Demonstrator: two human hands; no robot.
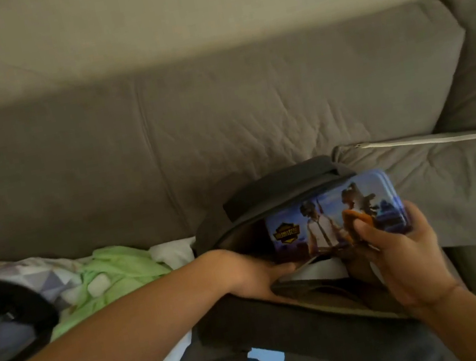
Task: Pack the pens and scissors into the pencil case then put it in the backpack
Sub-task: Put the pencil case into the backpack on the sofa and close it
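1. Two hands meet at the mouth of the dark grey backpack point(265, 201), which lies open on the grey sofa point(220, 126); its top flap stands up behind the opening, against the sofa's back cushion.
2. Your room is tight: a grey cushion point(441, 185) with a white zip lies just beside the backpack on the right, a green cloth point(119, 274) and patterned fabric crowd the left, and your own forearms close off the near side.
3. The pencil case point(329, 218), a blue printed tin, sits at the opening with its picture face toward you. Its long axis runs left to right, the right end tilted up; the lower left corner dips inside the backpack.
4. Your right hand point(403, 259) clamps the case's right end, thumb across the printed face, the other fingers wrapped behind the far edge.
5. Your left hand point(259, 275) reaches into the opening just under the case's left corner, fingers together, pressing the near lip; you cannot tell whether they touch the case.
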